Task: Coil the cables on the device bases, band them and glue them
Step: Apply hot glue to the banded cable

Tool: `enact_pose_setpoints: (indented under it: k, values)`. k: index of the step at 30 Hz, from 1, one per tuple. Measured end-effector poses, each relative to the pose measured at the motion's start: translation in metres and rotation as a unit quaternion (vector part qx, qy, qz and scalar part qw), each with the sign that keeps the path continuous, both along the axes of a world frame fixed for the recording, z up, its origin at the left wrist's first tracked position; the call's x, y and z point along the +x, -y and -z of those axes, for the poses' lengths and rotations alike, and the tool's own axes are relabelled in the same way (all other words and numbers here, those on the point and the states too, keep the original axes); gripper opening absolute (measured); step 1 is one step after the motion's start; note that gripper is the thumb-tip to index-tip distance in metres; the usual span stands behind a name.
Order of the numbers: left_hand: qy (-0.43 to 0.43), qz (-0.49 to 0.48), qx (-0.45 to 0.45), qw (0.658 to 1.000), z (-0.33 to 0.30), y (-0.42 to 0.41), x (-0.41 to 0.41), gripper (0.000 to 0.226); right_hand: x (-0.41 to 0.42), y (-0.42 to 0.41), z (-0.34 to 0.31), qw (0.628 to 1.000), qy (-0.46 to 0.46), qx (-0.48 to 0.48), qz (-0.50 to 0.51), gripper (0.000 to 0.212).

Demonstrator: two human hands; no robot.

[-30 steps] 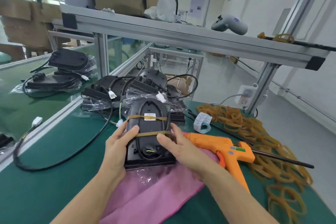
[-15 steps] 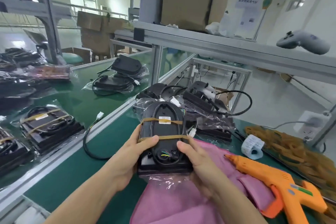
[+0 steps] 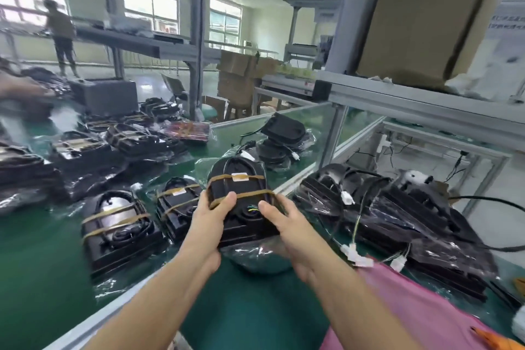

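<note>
A banded device base [image 3: 238, 202] is gripped at nine o'clock by the left hand [image 3: 208, 221] and at three o'clock by the right hand [image 3: 289, 230], fingers curled round its edges.

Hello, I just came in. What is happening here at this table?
A person holds a black device base in both hands, the left hand on its left edge and the right hand on its right. Its cable is coiled on top under two rubber bands. The base is over the green belt, beside other banded bases lying there. A pile of unbanded bases with loose cables waits at the right.
</note>
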State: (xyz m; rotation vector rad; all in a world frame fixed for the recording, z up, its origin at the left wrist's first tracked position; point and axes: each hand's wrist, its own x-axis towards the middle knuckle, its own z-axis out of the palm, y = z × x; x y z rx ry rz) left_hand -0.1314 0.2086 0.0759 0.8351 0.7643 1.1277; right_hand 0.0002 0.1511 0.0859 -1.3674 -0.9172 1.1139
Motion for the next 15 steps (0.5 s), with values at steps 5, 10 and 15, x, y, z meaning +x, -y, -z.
enact_pose_setpoints:
  k: [5,10,15]
  values:
    - [-0.032,-0.048,-0.020,0.998,0.001,-0.049,0.002,0.031,-0.012,-0.064,0.006,0.999,-0.024,0.002,0.038,0.045]
    - [-0.062,-0.060,-0.033,0.996,0.012,-0.091,0.014,0.059,-0.004,-0.108,0.014,0.999,0.014,0.002,0.046,0.050]
    - [-0.137,-0.063,0.009,0.989,0.014,-0.123,0.033,0.063,0.008,-0.143,0.025,0.995,0.058,-0.007,0.079,0.053]
